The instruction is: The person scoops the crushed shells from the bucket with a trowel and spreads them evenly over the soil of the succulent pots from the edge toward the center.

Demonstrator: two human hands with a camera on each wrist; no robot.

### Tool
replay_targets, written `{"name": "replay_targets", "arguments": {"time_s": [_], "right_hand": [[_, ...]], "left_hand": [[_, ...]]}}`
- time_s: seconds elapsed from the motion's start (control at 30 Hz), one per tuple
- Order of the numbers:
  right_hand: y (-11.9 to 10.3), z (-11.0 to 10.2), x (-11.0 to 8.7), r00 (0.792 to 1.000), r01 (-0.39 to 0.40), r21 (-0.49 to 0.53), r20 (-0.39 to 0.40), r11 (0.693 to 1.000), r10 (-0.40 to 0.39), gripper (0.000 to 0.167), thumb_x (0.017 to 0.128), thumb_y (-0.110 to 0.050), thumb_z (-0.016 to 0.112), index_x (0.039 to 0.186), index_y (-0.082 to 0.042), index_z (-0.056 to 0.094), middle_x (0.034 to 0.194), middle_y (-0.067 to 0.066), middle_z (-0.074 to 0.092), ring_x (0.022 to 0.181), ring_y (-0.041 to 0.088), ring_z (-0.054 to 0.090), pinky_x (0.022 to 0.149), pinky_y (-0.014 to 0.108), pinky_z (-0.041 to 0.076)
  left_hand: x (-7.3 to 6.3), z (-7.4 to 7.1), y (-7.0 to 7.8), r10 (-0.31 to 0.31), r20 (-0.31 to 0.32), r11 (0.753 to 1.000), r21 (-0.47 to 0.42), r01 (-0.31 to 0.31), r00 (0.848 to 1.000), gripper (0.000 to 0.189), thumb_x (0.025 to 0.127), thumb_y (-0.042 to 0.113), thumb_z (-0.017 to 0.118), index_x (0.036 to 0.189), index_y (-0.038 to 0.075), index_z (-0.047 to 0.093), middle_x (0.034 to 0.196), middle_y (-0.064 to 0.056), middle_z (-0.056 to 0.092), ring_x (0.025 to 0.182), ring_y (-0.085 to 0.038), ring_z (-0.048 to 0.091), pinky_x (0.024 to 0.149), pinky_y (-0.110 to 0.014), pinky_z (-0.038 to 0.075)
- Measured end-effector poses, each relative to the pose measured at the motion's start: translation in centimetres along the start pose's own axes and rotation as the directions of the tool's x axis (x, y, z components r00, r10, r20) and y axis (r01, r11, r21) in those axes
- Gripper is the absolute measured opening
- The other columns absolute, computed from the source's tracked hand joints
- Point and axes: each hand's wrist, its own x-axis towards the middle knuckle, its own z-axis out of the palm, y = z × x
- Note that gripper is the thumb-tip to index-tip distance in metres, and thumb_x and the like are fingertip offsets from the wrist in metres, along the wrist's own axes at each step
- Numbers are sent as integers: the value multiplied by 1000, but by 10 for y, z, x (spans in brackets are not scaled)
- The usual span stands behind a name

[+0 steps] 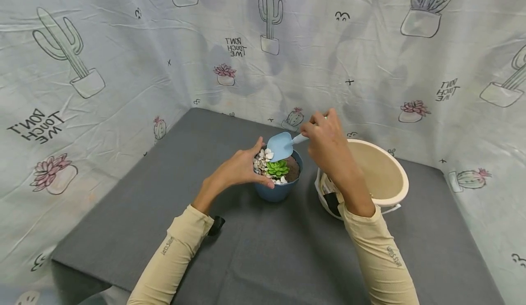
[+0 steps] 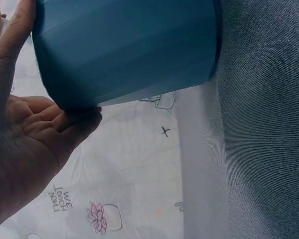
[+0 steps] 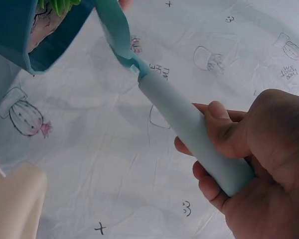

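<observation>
- The left hand [image 1: 236,168] is spread wide at the left side of the blue pot [image 1: 272,192], thumb at the near side and fingers at the far side, holding it.
- The pot stands upright on the grey table [image 1: 135,204], near the middle, between the two hands.
- White stones [image 1: 260,163] cover the soil along the pot's left side, with a few more at the near edge; that part looks done.
- The green plant [image 1: 277,168] sits upright in the pot, so the planting itself appears finished.
- The light blue scoop [image 1: 280,146] has its blade over the far side of the pot, its edge against the stones; the face that shows looks bare.
- Brown soil [image 1: 293,170] lies uncovered to the plant's right; if the stones are meant to ring the plant, this side is left to do.
- The right hand [image 1: 327,136] is closed around the scoop's handle.
- The cream bucket [image 1: 401,179] stands right of the pot, apart from it; I cannot tell how many stones it holds, if any.
</observation>
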Motion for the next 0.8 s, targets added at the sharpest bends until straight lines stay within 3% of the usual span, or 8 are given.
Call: {"name": "replay_targets", "arguments": {"time_s": [0.1, 0.33, 0.43, 0.47, 0.57, 0.67, 0.7, 0.8], "right_hand": [[-2, -1, 0, 1000, 0, -12, -5, 1000, 0, 12, 91, 8, 71, 96, 3, 81, 87, 20, 65, 83, 40, 47, 82, 48, 40], [0, -4, -2, 999, 13, -55, -32, 998, -14, 12, 92, 7, 72, 100, 4, 81, 94, 22, 67, 89, 42, 50, 81, 49, 43], [3, -9, -6, 998, -3, -54, -61, 999, 0, 11, 93, 6, 71, 100, 4, 80, 96, 23, 67, 93, 45, 51, 84, 52, 45], [6, -11, -9, 997, -18, -49, -72, 999, 15, 12, 94, 6, 71, 101, 4, 80, 97, 24, 67, 94, 46, 51, 85, 53, 46], [15, -22, -20, 992, -52, -25, -118, 998, 48, 12, 94, 6, 70, 102, 6, 79, 96, 24, 67, 92, 48, 51, 85, 54, 46], [23, -37, -34, 983, -81, -4, -167, 997, 79, 13, 95, 7, 69, 102, 8, 79, 95, 25, 66, 91, 49, 49, 84, 53, 43], [25, -43, -39, 980, -88, -6, -182, 996, 85, 12, 95, 7, 69, 102, 8, 78, 94, 25, 66, 91, 49, 49, 84, 53, 42], [34, -64, -55, 970, -120, -24, -215, 992, 112, 12, 95, 7, 68, 103, 9, 77, 95, 27, 66, 92, 50, 47, 86, 54, 37]], "left_hand": [[0, 0, 0, -3, 2, 1000, -2, 3, 1000, 141, 73, 61, 91, 169, 12, 0, 162, -16, 48, 142, -36, 57, 109, -53, 54], [0, 1, 0, -10, -5, 1000, -8, 10, 1000, 140, 73, 60, 91, 170, 13, 2, 165, -12, 46, 140, -34, 59, 109, -53, 54], [0, 2, 3, -29, -5, 1000, -6, 29, 1000, 140, 73, 61, 91, 170, 14, 2, 120, -15, 74, 109, -27, 74, 101, -47, 57], [0, 3, 5, -39, -2, 999, -8, 39, 999, 140, 73, 61, 91, 170, 14, 1, 96, -12, 74, 89, -23, 74, 91, -44, 59], [-2, 8, 13, -93, -20, 996, -8, 93, 995, 143, 71, 64, 90, 170, 16, -1, 76, -7, 65, 85, -22, 71, 84, -41, 57], [-8, 15, 26, -150, -90, 989, 7, 151, 985, 145, 70, 66, 90, 170, 13, 0, 119, -13, 74, 113, -31, 72, 91, -47, 59], [-10, 18, 31, -165, -123, 985, 25, 170, 978, 145, 69, 67, 90, 170, 11, 1, 141, -16, 66, 124, -36, 69, 97, -49, 59], [-16, 26, 44, -185, -217, 972, 103, 211, 958, 144, 69, 72, 86, 169, 5, 7, 167, -19, 39, 119, -42, 70, 92, -52, 61]]}}
